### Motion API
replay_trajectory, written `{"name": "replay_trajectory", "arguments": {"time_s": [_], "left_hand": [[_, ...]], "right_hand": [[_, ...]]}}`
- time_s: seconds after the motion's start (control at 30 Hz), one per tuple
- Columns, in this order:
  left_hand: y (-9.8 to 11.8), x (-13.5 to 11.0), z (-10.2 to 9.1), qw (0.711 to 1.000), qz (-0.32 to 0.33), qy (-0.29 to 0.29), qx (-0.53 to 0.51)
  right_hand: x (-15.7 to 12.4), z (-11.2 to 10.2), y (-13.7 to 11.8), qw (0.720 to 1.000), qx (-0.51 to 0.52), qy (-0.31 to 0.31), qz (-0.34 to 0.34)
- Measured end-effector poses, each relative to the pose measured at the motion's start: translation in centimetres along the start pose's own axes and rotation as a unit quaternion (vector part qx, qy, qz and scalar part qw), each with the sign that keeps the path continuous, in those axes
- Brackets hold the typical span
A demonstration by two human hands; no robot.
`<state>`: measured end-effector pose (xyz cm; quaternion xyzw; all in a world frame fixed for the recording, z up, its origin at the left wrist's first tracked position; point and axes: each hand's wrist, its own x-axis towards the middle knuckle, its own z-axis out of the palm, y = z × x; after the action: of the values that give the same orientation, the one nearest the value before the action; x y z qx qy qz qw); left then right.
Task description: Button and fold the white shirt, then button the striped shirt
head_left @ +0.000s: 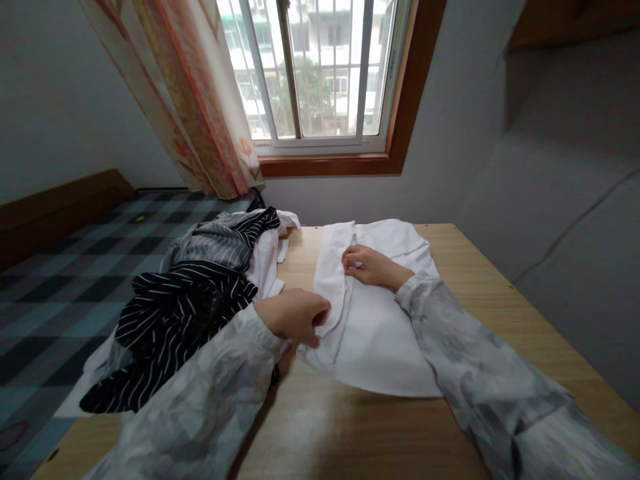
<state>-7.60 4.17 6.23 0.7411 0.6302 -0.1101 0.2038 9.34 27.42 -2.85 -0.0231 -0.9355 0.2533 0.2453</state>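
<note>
A white garment [385, 333] lies flat on the wooden table, with its left side folded over in a long strip. My right hand [373, 265] is closed in a pinch on the inner edge of that strip, near the far half of the garment. Lower down, my left hand [295, 317] curls its fingers at the strip's near left edge and appears to grip the cloth; the fingertips are partly hidden. Small creases run along the fold between both hands. I cannot see a collar or buttons.
Left of the garment is a heap of clothes [185, 300], black striped, grey and white. The wooden table [310, 427] adjoins a bed with a checked cover [60, 300]. Beyond stand a window [320, 73] and a curtain [200, 93]; a wall runs along the right.
</note>
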Motion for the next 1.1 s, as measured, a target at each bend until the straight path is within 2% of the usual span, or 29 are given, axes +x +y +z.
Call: {"name": "replay_trajectory", "arguments": {"time_s": [0.17,0.33,0.47,0.63,0.73,0.87,0.93,1.03,1.1], "left_hand": [[-1.6,0.7,-0.1,0.998,0.001,0.056,0.026],[-3.0,1.9,-0.1,0.991,-0.040,0.119,0.056],[-4.4,2.5,0.6,0.980,-0.083,0.166,0.076],[-5.6,2.5,0.9,0.967,-0.113,0.207,0.099],[-5.5,2.4,0.8,0.962,-0.118,0.215,0.117],[-5.6,2.6,1.1,0.951,-0.119,0.242,0.149],[-5.8,2.7,1.2,0.947,-0.123,0.250,0.158],[-5.8,2.3,0.8,0.957,-0.110,0.229,0.137],[-5.2,1.8,0.2,0.973,-0.073,0.199,0.094]], "right_hand": [[-0.2,0.2,2.7,0.997,-0.043,0.050,0.029],[0.1,-0.4,4.9,0.987,-0.102,0.074,0.100],[0.2,-1.0,5.0,0.965,-0.186,0.087,0.165],[-1.7,-1.9,4.1,0.942,-0.264,0.038,0.203],[-3.9,-2.1,4.0,0.940,-0.266,0.044,0.208],[-6.7,-1.6,4.1,0.937,-0.237,0.111,0.232],[-7.6,-1.8,4.2,0.943,-0.203,0.125,0.231],[-8.6,-3.5,4.5,0.961,-0.154,0.102,0.206],[-9.2,-5.2,4.9,0.969,-0.155,0.074,0.177]]}}
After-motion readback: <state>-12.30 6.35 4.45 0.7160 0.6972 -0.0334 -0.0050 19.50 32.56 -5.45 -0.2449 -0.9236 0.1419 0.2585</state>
